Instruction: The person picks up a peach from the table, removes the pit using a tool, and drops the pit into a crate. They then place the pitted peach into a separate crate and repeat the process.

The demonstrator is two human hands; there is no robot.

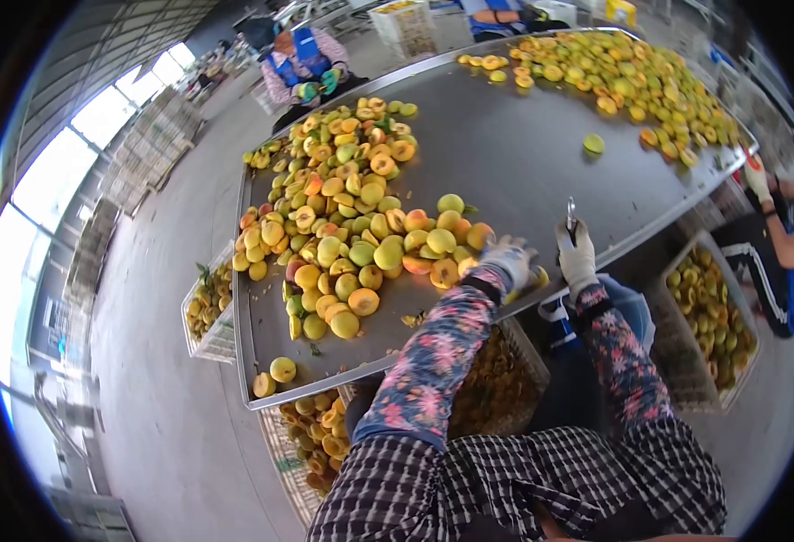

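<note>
My left hand (509, 260), in a pale glove, is at the near edge of the metal table (496, 144), beside the heap of peaches (361, 226). Its fingers are smeared by motion, with yellow peach pieces (538, 277) right beside and under it; I cannot tell whether it grips one. My right hand (577, 257), gloved too, is closed around a small metal tool (571, 210) whose shiny tip points up and away from me. Many peaches in the heap are whole; others are cut halves showing orange flesh.
Another peach heap (622, 72) covers the far right of the table, with a single peach (594, 144) apart from it. Crates of fruit (711, 316) stand at right and under the near edge. A co-worker in a blue vest (306, 54) sits across; another person's hand (758, 176) is at right.
</note>
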